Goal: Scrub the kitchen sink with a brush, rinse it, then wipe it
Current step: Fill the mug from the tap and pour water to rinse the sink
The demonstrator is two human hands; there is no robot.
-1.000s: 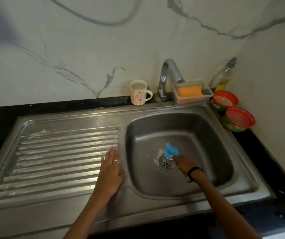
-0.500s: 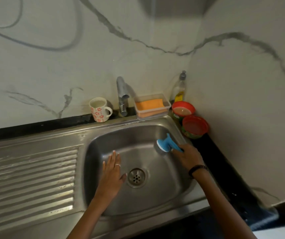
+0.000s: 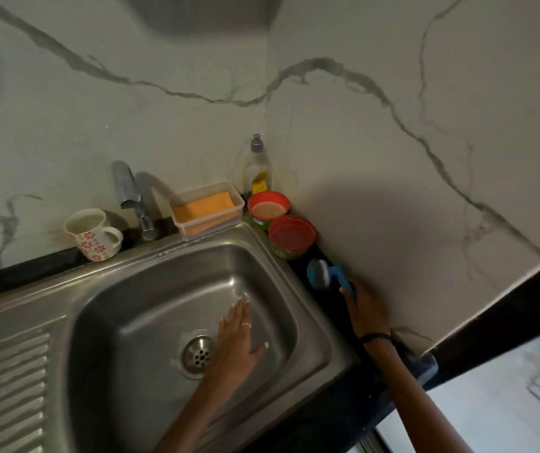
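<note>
The sink (image 3: 314, 325) is seen from above, set into a dark surface (image 3: 337, 305) in a corner of marble-patterned wall (image 3: 392, 158). The left hand (image 3: 236, 338) is laid flat inside the basin, its fingers straight and together, the thumb spread aside, beside the drain (image 3: 198, 353), which it partly covers at the right edge. A ring (image 3: 246, 325) is worn on one finger.

The brush (image 3: 322, 273), blue with a pale bristle head, is held outside the basin, over the dark strip of surface to the right of the sink and close to the side wall. Its handle is gripped by the right hand (image 3: 365, 307), whose fingers are curled around it; whether the bristles touch the surface cannot be told. A dark band (image 3: 376, 337) is worn on the right wrist.

Behind the basin a tap (image 3: 128, 191) is mounted, with a flowered mug (image 3: 90, 235) to its left. To the right of the tap a clear tray (image 3: 208, 212) with an orange sponge (image 3: 203, 207) in it is placed on the rim. In the corner a soap bottle (image 3: 257, 168) stands, and in front of it two red-rimmed tubs (image 3: 291, 237) are set just beside each other. The ridged draining board (image 3: 7, 384) is seen at the lower left.
</note>
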